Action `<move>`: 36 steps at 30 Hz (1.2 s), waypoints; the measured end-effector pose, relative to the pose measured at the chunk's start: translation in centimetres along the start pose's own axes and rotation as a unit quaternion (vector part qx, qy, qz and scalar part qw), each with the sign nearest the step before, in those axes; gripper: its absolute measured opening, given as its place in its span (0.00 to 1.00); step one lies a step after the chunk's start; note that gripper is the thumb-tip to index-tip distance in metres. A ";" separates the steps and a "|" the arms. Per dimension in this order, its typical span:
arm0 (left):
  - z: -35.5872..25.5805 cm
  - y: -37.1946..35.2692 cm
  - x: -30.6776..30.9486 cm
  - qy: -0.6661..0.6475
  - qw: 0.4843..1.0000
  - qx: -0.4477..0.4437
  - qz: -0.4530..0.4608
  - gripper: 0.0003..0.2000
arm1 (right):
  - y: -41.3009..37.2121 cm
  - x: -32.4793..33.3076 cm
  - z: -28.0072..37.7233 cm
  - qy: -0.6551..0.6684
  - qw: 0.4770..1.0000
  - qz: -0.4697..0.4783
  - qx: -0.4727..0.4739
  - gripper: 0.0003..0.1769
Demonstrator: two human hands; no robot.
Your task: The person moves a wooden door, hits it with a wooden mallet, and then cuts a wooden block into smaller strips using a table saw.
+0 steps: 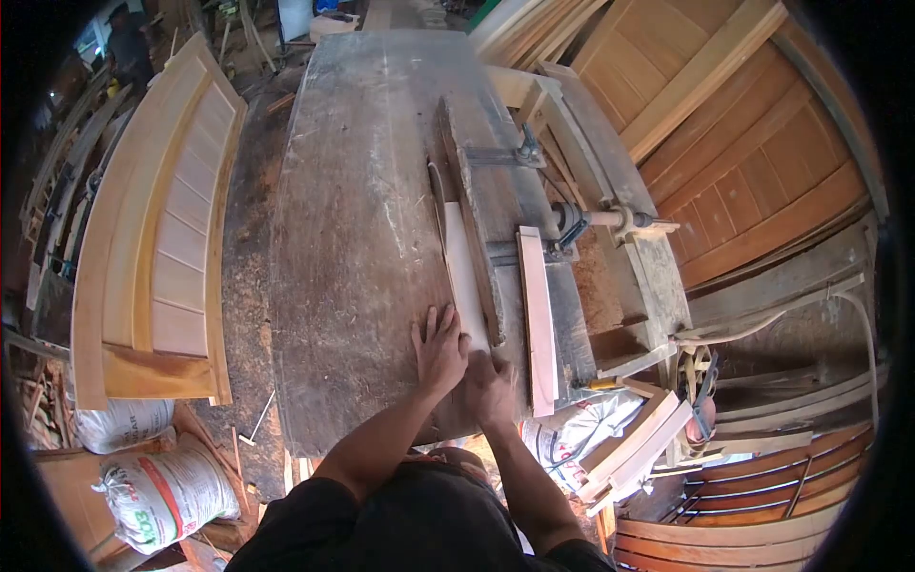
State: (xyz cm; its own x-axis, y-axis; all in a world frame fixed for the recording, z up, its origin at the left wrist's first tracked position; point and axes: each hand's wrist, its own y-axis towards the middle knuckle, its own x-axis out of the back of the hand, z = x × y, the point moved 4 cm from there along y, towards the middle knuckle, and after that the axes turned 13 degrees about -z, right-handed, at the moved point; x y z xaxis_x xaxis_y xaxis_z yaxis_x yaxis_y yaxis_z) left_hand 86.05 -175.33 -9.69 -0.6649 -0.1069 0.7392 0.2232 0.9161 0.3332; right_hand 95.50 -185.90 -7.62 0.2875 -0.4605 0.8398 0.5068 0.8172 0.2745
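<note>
A pale wooden board (462,262) lies lengthwise on the worn wooden table (353,210), alongside a dark straight fence (472,224). A thin curved edge like a saw blade (436,186) stands at the board's far left side. My left hand (442,353) rests flat with fingers stretched forward, fingertips right at the board's left edge. Closed at the near end of the board is my right hand (490,389), its curled fingers partly hiding that end.
Clamps (505,155) hold the fence. A second narrow board (538,319) lies right of it. A panelled wooden door (157,238) leans at the left; stacked doors (734,143) stand at the right. Filled sacks (167,496) sit on the floor at lower left.
</note>
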 end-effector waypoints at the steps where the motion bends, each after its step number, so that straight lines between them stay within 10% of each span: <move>1: 0.3 0.3 -0.3 0.003 1.000 0.003 0.000 0.28 | 0.4 0.5 0.7 0.012 1.000 -0.011 -0.004 0.22; 11: -0.6 -0.3 1.0 -0.027 0.998 -0.051 0.001 0.23 | -0.3 1.6 0.2 -0.037 0.997 0.013 -0.062 0.19; 14: -2.0 -5.5 3.2 -0.208 0.967 -0.035 0.146 0.13 | -7.7 5.6 -1.6 -0.111 0.987 0.007 0.116 0.16; 16: -1.0 -11.3 3.0 -0.327 0.904 0.165 0.218 0.10 | -11.3 10.7 -1.6 -0.026 0.979 0.197 -0.052 0.23; 19: -2.6 -14.9 4.1 -0.453 0.735 0.460 0.205 0.12 | -16.0 13.5 -4.0 0.057 0.954 0.196 -0.221 0.36; 26: -8.3 -10.3 5.3 -0.479 0.781 0.307 0.257 0.06 | -15.8 15.7 -5.1 0.258 0.937 0.031 -0.235 0.43; 29: -9.2 -5.5 5.0 -0.549 0.786 0.258 0.120 0.05 | -11.4 14.5 -5.8 0.341 0.917 -0.083 -0.189 0.41; 34: -0.7 0.6 8.9 -0.422 0.860 0.285 -0.038 0.13 | -5.2 12.5 -8.1 0.103 0.975 -0.105 -0.166 0.35; 36: 3.5 0.1 11.7 -0.375 0.879 0.280 -0.090 0.17 | -5.5 15.1 -10.6 0.114 0.949 -0.264 -0.125 0.30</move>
State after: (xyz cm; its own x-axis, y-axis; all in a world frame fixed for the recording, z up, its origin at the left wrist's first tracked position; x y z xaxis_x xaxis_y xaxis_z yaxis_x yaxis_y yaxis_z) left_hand 75.77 -175.13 -3.06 -0.9834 -0.1768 0.0398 -0.1797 0.9795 -0.0907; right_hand 105.71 -201.01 -1.40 0.0932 -0.8699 0.4843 0.7982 0.3561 0.4859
